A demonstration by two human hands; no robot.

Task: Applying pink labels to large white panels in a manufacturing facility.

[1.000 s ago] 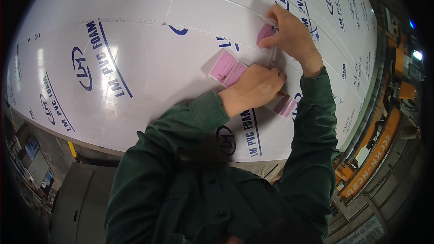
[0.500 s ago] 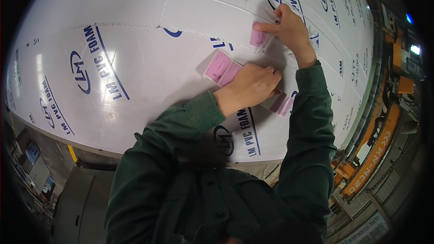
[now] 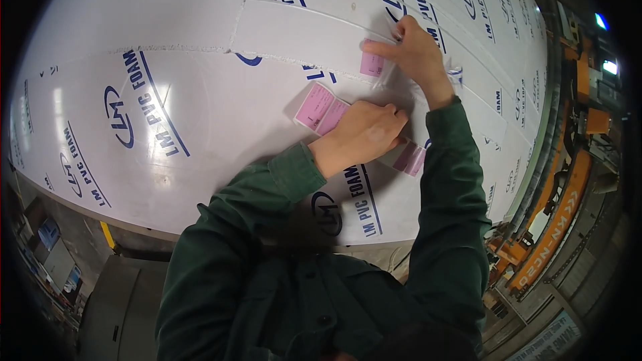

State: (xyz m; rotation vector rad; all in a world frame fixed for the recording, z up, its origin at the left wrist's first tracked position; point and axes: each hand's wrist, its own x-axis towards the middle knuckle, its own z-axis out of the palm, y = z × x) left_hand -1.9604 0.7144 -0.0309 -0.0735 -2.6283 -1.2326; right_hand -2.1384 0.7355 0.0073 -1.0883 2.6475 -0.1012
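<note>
My left hand (image 3: 364, 128) is closed, its fingers bent under, over the middle of a strip of pink printed labels (image 3: 313, 107). One end of the strip sticks out left of the hand, the other below its fingertips. Farther off and to the right, my right hand (image 3: 418, 53) is closed in a pinch, its thumb against the upper edge of a single pink label (image 3: 372, 63). Clear plastic film shows beside that label; how the fingers grip it is partly hidden. Both hands are over a large white board (image 3: 221, 127) with blue print.
Seams and overlapping film edges run across the board's far right part. Beyond its right edge stands orange machinery (image 3: 555, 227) with rails. A grey cabinet (image 3: 127, 307) is at the lower left, near a yellow post (image 3: 108, 234). Cluttered shelves lie farther left.
The whole view has shifted slightly, board and hands together moving left and down in the picture. Crinkled clear film shows more beside my right wrist. Both hands keep their grips.
</note>
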